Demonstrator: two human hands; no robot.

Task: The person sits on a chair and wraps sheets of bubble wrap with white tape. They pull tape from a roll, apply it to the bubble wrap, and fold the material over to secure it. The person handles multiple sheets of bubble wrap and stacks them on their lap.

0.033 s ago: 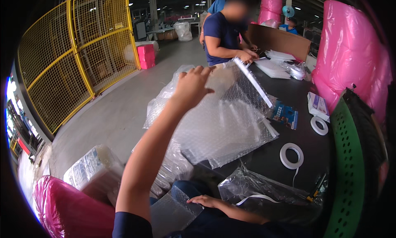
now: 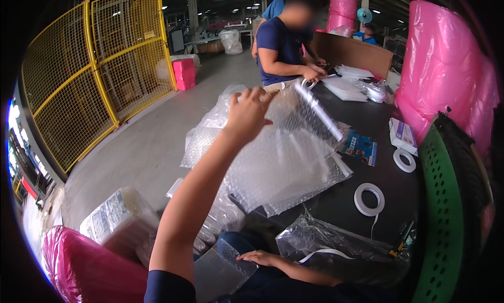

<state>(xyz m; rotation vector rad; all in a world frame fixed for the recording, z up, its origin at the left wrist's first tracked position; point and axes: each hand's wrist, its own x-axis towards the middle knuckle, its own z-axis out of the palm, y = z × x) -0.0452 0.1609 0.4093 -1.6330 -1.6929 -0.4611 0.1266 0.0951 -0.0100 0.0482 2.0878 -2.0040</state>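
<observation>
Our left hand is raised, fingers pinched on the near top edge of a clear bubble-wrap sheet; the sheet hangs from the fingers down and to the right onto the dark table, its long axis running away from us toward a white strip slanting along its far edge; our right hand rests low, fingers spread flat on a smaller bubble-wrap piece at our lap; the left is nearer the sheet; a white tape roll lies apart, to the right.

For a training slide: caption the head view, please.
Left hand lifts a bubble wrap sheet over a dark table.
</observation>
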